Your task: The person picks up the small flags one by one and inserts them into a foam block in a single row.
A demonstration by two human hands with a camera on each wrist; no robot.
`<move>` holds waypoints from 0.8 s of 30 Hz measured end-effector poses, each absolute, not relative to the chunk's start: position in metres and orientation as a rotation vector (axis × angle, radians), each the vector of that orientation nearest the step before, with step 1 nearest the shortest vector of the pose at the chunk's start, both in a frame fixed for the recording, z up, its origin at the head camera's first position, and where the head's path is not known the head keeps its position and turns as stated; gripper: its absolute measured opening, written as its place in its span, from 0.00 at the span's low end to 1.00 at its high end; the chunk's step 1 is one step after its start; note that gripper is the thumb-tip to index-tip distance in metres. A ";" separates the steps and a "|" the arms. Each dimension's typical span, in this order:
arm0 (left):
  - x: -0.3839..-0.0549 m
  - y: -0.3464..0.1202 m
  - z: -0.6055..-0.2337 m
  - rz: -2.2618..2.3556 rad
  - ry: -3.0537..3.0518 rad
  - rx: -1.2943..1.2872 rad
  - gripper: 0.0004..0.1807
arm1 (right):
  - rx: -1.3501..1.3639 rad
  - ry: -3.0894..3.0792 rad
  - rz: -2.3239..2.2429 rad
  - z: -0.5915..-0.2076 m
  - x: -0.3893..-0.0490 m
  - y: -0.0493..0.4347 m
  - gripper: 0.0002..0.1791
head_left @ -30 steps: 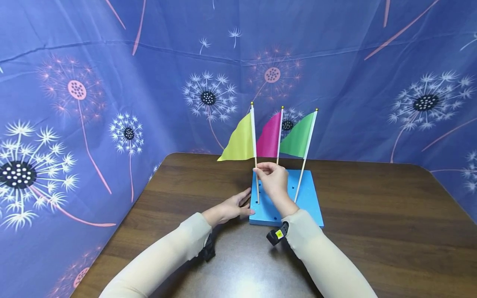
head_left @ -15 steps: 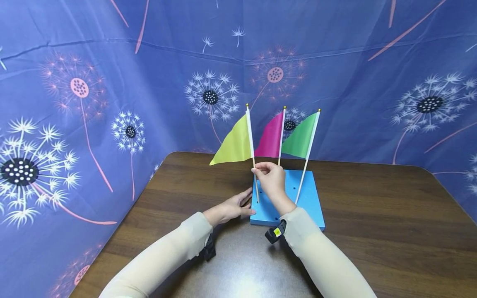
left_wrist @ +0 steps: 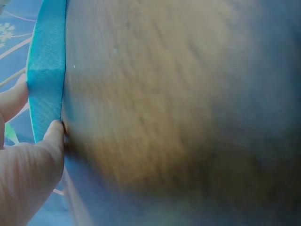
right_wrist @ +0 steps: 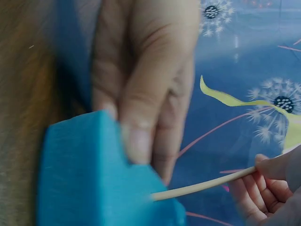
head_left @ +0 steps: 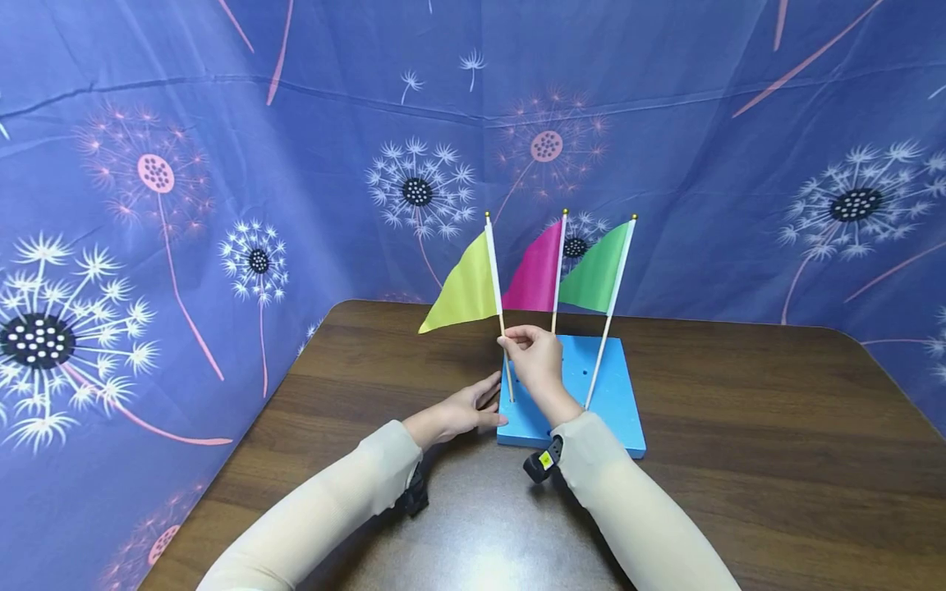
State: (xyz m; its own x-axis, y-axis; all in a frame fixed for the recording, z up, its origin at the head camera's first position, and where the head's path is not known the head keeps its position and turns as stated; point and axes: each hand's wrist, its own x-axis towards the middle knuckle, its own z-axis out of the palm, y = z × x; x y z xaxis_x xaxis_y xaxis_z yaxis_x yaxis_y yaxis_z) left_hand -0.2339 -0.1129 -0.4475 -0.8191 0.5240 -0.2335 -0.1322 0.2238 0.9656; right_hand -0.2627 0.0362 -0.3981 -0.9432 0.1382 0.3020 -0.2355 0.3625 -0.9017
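My right hand [head_left: 539,365] pinches the wooden stick of a yellow flag [head_left: 469,283] between thumb and fingers. The flag tilts left, its stick's lower end at a hole near the front left of a blue board [head_left: 617,410]. In the right wrist view that stick [right_wrist: 202,188] meets the board's top. My left hand [head_left: 461,410] lies along the board's left side, fingers extended; its thumb [left_wrist: 54,136] touches the edge in the left wrist view. A magenta flag [head_left: 534,275] stands behind my right hand, its base hidden. A green flag [head_left: 594,275] leans right, planted in the board.
The board lies flat on a brown wooden table [head_left: 746,419], with small dark holes in its top. A blue cloth [head_left: 665,156] with dandelion prints hangs behind and to the left.
The yellow flag has tipped left and sunk slightly, its stick's end coming to the hole. My right hand has shifted a little left with it. The left hand stays at the board.
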 end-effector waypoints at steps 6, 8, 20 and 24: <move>-0.235 -0.112 -0.448 1.638 1.979 0.369 0.48 | 0.125 -2.274 1.566 -0.403 -0.263 0.035 0.07; -0.234 -0.111 -0.448 1.641 1.981 0.365 0.48 | 0.135 -2.271 1.563 -0.404 -0.262 0.035 0.07; -0.235 -0.111 -0.450 1.656 1.968 0.362 0.48 | 0.053 -2.285 1.591 -0.400 -0.258 0.036 0.08; -0.235 -0.112 -0.450 1.649 1.971 0.353 0.48 | 0.047 -2.271 1.608 -0.400 -0.256 0.036 0.08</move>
State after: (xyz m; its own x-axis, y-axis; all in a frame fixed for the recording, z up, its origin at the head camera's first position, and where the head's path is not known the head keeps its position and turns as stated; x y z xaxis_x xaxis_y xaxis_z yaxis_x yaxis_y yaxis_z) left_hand -0.2353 -0.1122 -0.4500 -0.8196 0.5225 -0.2351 -0.1393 0.2163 0.9663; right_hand -0.2564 0.0365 -0.4001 -0.9358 0.1760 0.3055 -0.2296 0.3532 -0.9069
